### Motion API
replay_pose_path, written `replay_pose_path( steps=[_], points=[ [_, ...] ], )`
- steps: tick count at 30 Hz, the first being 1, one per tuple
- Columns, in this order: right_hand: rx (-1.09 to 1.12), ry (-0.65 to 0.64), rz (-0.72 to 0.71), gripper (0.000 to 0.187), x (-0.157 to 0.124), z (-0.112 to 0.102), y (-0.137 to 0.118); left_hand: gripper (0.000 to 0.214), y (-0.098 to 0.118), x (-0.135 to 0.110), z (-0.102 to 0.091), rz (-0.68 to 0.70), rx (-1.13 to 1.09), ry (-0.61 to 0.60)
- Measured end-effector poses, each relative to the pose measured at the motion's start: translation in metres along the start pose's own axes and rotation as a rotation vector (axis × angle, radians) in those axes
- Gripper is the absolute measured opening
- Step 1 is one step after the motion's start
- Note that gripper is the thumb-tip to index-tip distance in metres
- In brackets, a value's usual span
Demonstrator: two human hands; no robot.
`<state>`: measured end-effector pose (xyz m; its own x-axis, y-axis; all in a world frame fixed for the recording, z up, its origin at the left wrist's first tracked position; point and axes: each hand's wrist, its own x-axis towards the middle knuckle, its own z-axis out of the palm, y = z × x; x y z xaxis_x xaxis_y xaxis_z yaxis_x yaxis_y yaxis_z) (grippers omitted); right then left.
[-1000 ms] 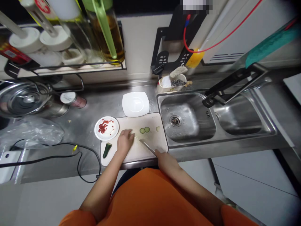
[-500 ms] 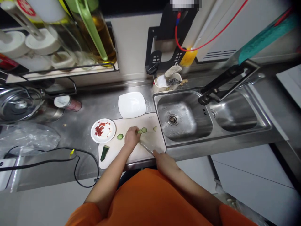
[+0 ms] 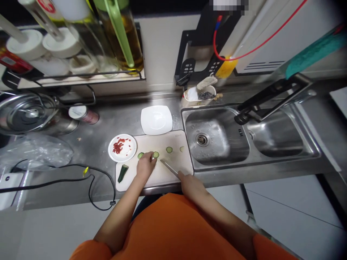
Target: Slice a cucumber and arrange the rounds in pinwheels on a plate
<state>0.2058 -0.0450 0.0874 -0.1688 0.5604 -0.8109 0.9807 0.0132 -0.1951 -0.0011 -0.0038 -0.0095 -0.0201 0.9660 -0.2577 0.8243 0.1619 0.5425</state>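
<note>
One head-worn view from above, forward and down onto the counter [image 3: 92,144].

Knife [image 3: 169,168], handle hidden in right grip [image 3: 192,185]

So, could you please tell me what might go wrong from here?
The knife in the right hand points toward the left hand, so a slip could nick its fingers, which are at a cucumber slice. The rightmost slice lies near the edge of the cutting board beside the sink, so a nudge might send it in.
</note>
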Motion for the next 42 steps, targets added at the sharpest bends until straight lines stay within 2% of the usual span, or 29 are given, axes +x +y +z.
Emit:
replay_pose_path(
  steps=[13,19,30,42],
  points=[
    [-0.015,0.069,0.002,0.042,0.01,0.0,-0.008,0.021,-0.002,0.0,0.012,0.01,0.03,0.134],
    [-0.013,0.11,-0.029,0.04,0.016,0.001,-0.018,0.023,-0.005,-0.002,0.012,0.029,0.011,0.137],
    [-0.023,0.103,-0.044,0.04,0.019,-0.004,-0.035,0.022,-0.01,-0.002,0.018,0.068,0.0,0.186],
    [-0.005,0.107,-0.039,0.039,0.018,-0.005,-0.04,0.022,-0.008,-0.001,0.017,0.046,0.008,0.15]
  ],
)
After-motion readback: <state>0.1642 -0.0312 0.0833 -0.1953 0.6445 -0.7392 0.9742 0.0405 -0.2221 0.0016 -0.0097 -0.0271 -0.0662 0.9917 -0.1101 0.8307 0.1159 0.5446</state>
